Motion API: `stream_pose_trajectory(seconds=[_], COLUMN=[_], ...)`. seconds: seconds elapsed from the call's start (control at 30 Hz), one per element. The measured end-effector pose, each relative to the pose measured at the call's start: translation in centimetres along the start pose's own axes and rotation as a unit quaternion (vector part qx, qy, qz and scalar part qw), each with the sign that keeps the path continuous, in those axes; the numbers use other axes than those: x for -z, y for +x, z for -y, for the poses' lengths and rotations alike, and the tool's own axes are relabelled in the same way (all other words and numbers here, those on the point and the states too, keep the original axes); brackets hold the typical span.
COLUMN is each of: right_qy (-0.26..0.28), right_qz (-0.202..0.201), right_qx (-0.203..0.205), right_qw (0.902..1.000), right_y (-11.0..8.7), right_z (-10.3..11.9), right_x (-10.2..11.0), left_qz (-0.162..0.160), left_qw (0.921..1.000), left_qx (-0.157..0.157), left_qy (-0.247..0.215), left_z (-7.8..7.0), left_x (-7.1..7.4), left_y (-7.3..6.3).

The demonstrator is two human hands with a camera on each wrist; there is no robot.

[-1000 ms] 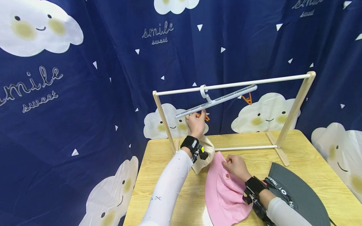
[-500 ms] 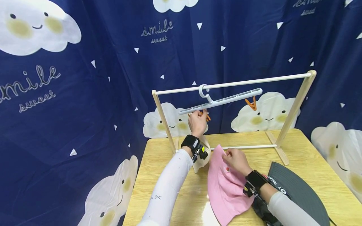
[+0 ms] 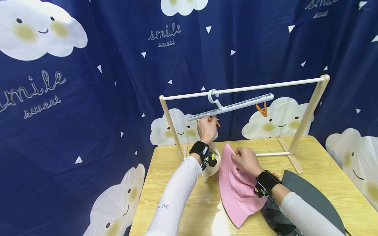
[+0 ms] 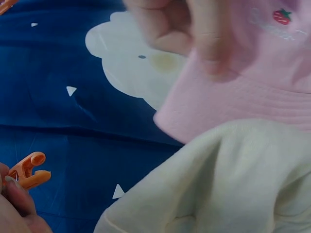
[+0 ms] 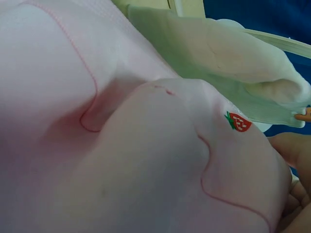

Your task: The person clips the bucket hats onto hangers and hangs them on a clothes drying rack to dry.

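Five o'clock from the left grip (image 3: 207,127), the pink bucket hat (image 3: 242,193) looks light and floppy; its stitched brim (image 3: 225,186) should hold firmest. The right grip (image 3: 247,161) pinches its edge, the left an orange clip (image 4: 30,172).

a pale wood-grained table (image 3: 200,200) is spreading beneath the grip of the right hand (image 3: 247,161) on the pink hat (image 3: 234,193). a rack (image 3: 308,113) is standing on it beyond that grip; a dark grey hat (image 3: 305,191) is lying on it, right of the grip.
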State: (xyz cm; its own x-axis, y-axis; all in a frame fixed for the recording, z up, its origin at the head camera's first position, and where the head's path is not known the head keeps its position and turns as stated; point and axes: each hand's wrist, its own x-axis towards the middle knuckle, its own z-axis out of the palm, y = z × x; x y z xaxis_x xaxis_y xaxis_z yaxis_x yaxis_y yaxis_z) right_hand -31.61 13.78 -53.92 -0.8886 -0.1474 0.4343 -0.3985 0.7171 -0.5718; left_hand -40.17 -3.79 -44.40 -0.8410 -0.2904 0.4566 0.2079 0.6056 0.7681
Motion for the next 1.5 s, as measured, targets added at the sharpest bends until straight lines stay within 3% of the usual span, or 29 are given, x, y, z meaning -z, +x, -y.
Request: stream_pose_trajectory(seconds=[0.4, 0.93, 1.3, 1.5], right_qy=[-0.015, -0.034, -0.061, -0.077], right_qz=[0.002, -0.004, 0.019, 0.036], right_qx=[0.026, 0.04, 0.09, 0.096], right_qw=[0.9995, 0.9986, 0.9939, 0.9918], right_y=[2.4, 5.2, 7.0, 8.1], right_z=[1.1, 2.3, 3.6, 3.9], right_x=[0.7, 1.8, 2.6, 2.9], left_qz=[-0.005, -0.005, -0.016, -0.012], left_qw=[0.9999, 1.0, 0.9998, 0.9999], left_qx=[0.007, 0.001, -0.006, -0.002], left_qy=[0.004, 0.001, 0.007, 0.008], left_z=[0.4, -0.7, -0.8, -0.9], left_x=[-0.6, -0.4, -0.3, -0.3], left_y=[-0.2, -0.3, -0.4, -0.5])
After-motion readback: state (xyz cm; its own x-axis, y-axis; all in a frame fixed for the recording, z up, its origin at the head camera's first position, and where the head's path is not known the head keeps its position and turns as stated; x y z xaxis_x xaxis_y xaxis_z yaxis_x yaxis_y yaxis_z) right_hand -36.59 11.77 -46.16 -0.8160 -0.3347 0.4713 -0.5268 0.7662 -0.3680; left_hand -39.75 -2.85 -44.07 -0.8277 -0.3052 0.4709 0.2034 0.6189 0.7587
